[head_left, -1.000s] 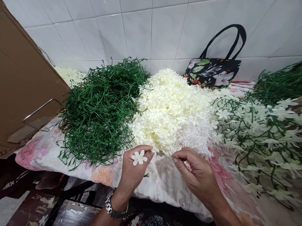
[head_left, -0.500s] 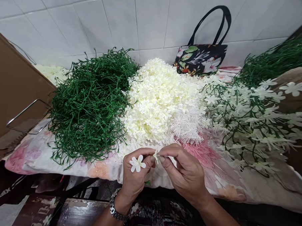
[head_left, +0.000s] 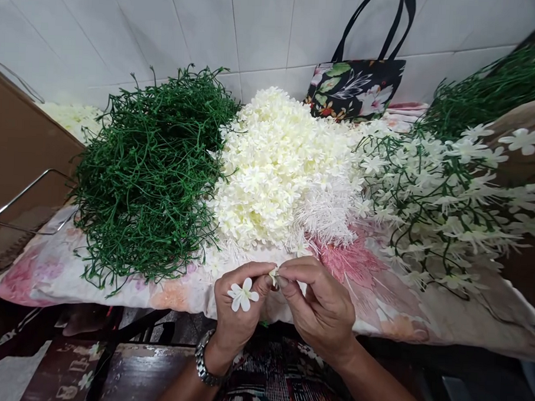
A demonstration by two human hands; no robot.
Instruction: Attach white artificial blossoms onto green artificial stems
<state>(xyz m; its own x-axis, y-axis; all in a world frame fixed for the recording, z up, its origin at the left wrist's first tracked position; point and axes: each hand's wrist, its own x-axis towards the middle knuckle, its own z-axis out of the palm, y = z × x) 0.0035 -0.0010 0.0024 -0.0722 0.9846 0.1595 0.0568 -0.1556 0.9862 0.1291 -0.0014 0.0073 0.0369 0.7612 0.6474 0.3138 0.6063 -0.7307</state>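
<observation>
Both hands meet just in front of the table's near edge. My left hand, a metal watch on its wrist, is closed, pinching a small artificial flower between thumb and forefinger. Another white five-petalled flower sticks out over the back of this hand, its stem hidden. My right hand pinches at the same small flower with thumb and forefinger, the fingertips of both hands almost touching. Beyond them lies a heap of cream-white blossoms, with a bunch of thin white filaments at its right side.
A tangled pile of green plastic stems lies on the left, beside a cardboard box with a metal wire frame. Assembled flower sprays spread at right. A floral handbag stands against the tiled wall. Flowered cloth covers the table.
My right hand has come slightly closer to the left, its fingertips now against the small flower. The view has tilted down a little, so the table's things sit higher.
</observation>
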